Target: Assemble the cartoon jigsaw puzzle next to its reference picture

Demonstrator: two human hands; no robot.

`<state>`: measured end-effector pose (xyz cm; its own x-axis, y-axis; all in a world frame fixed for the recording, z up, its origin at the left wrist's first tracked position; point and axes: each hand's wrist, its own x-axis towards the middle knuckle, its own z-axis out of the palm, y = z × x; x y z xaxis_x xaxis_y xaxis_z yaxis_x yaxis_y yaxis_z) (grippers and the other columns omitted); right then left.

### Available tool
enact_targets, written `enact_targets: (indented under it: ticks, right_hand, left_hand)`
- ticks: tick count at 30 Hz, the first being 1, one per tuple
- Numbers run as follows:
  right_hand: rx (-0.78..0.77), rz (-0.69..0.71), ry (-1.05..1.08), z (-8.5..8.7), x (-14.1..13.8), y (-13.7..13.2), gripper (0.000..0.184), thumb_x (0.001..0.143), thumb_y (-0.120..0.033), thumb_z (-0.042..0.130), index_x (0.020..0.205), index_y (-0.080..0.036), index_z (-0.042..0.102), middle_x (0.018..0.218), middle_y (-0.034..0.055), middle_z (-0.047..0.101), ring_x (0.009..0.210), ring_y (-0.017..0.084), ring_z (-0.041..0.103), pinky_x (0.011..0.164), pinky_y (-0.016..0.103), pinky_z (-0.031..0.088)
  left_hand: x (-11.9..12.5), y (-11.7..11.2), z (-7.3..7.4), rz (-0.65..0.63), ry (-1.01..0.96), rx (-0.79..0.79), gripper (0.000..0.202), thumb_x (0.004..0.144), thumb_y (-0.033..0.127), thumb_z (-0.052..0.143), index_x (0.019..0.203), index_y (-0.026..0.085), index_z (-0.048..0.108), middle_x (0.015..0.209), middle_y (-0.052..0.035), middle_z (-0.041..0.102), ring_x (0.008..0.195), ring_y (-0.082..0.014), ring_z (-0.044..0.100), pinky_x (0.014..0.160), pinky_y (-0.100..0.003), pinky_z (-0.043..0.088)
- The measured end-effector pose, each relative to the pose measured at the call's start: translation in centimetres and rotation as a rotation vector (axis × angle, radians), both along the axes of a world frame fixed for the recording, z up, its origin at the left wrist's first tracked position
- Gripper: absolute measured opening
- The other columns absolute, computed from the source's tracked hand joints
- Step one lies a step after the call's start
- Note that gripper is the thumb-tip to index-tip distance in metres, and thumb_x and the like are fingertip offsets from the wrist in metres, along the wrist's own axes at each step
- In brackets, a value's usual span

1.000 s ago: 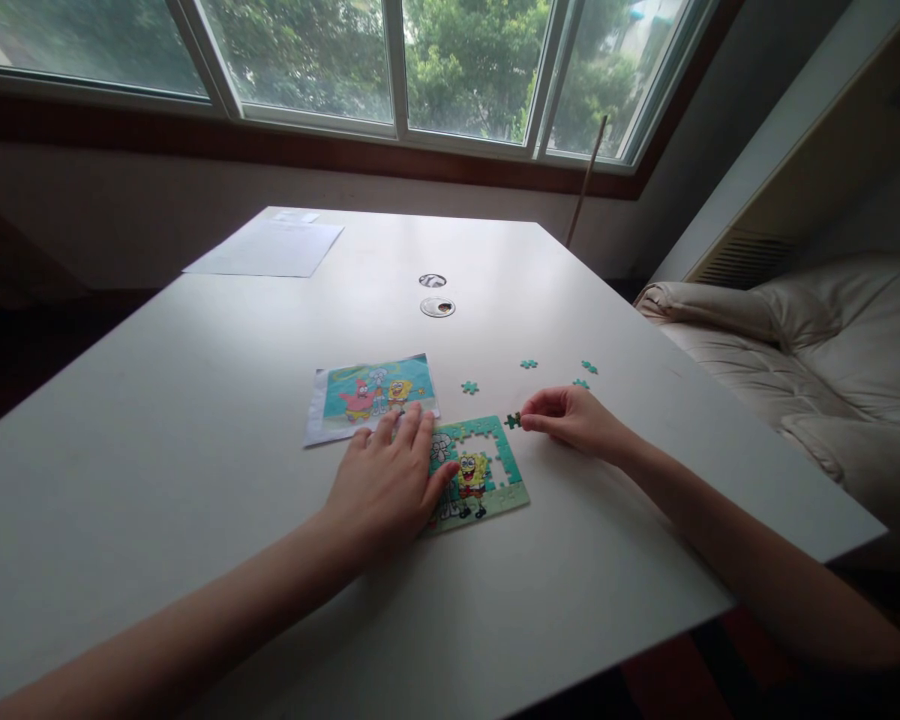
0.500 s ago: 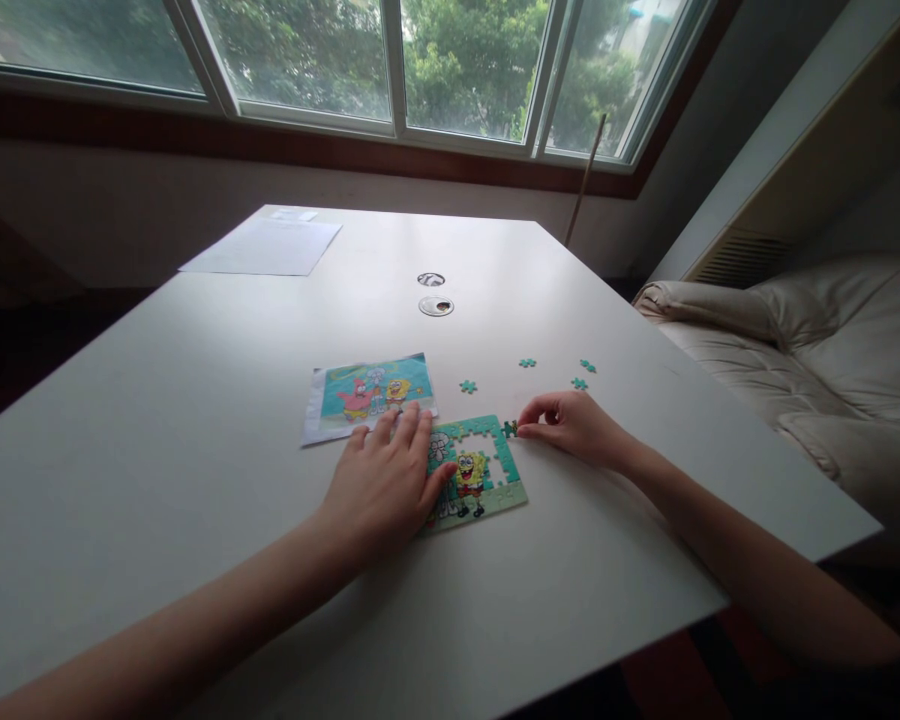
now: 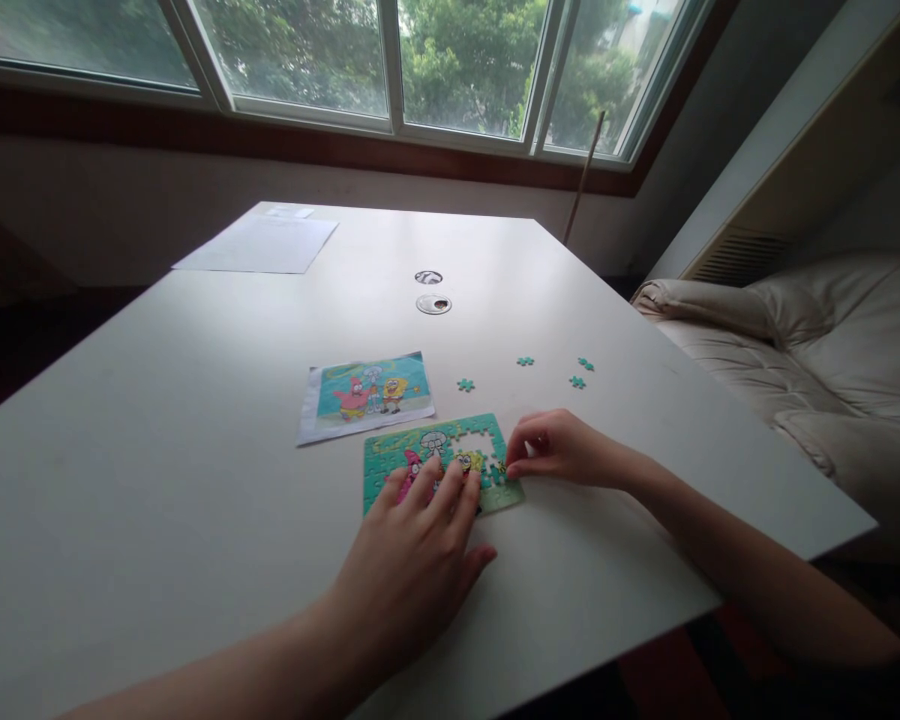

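A small cartoon jigsaw puzzle [image 3: 420, 455] lies flat on the white table [image 3: 195, 420], with a gap in its upper right part. My left hand [image 3: 420, 550] rests with fingers stretched flat on the puzzle's near edge. My right hand [image 3: 555, 450] is pinched at the puzzle's right edge, fingertips pressed to it. The piece it held earlier is hidden under the fingers. A printed reference picture [image 3: 367, 395] lies just behind the puzzle. Three loose teal pieces [image 3: 525, 361] lie farther back to the right.
A sheet of paper [image 3: 259, 243] sits at the far left corner. Two round cable grommets [image 3: 433, 303] are set in the table's middle. A cream cushion [image 3: 817, 350] lies to the right, beyond the table edge. Windows run along the back wall.
My left hand has slid back toward me, uncovering the puzzle's left half. My right hand has moved down and left with its piece to the puzzle's right edge.
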<state>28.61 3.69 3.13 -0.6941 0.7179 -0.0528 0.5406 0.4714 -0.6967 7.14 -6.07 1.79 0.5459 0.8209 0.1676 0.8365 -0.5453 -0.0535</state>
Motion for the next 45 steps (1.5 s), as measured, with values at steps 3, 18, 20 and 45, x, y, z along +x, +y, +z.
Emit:
enact_targets:
  ticks: [3,18,20,45]
  right_hand:
    - [0.020,0.017,-0.002,-0.1,0.0,-0.1,0.012,0.076,-0.029,0.070,0.074,-0.017,0.069,0.067,-0.0009,0.057,0.059,0.009,0.049,0.055,0.019,0.038]
    - [0.121,-0.038,-0.005,-0.7,-0.2,-0.2,0.017,0.076,-0.032,0.069,0.074,-0.016,0.064,0.066,-0.0008,0.055,0.058,0.009,0.046,0.054,0.020,0.036]
    - [0.136,-0.057,-0.010,-0.9,-0.3,-0.2,0.018,0.074,-0.031,0.070,0.070,-0.016,0.061,0.067,-0.0014,0.055,0.058,0.008,0.045,0.054,0.019,0.035]
    - [0.009,-0.106,-0.051,0.3,0.6,0.6,0.016,0.078,-0.032,0.063,0.076,-0.016,0.065,0.063,-0.0015,0.057,0.056,0.009,0.047,0.052,0.021,0.035]
  left_hand:
    - [-0.1,0.6,0.0,-0.017,-0.006,-0.049,0.047,0.093,0.049,0.038,0.127,0.020,0.053,0.128,-0.0090,0.058,0.116,-0.0300,0.050,0.093,-0.047,0.039]
    - [-0.3,1.0,-0.6,-0.044,0.001,-0.060,0.045,0.093,0.048,0.038,0.131,0.026,0.049,0.131,-0.0082,0.053,0.119,-0.0323,0.046,0.094,-0.049,0.036]
    - [-0.3,1.0,-0.7,-0.047,-0.001,-0.056,0.045,0.093,0.049,0.037,0.131,0.026,0.048,0.131,-0.0079,0.054,0.118,-0.0321,0.047,0.093,-0.048,0.036]
    - [-0.1,0.8,-1.6,-0.080,-0.099,0.100,0.041,0.094,0.040,0.033,0.126,0.025,0.054,0.122,-0.0080,0.060,0.110,-0.0276,0.051,0.092,-0.043,0.033]
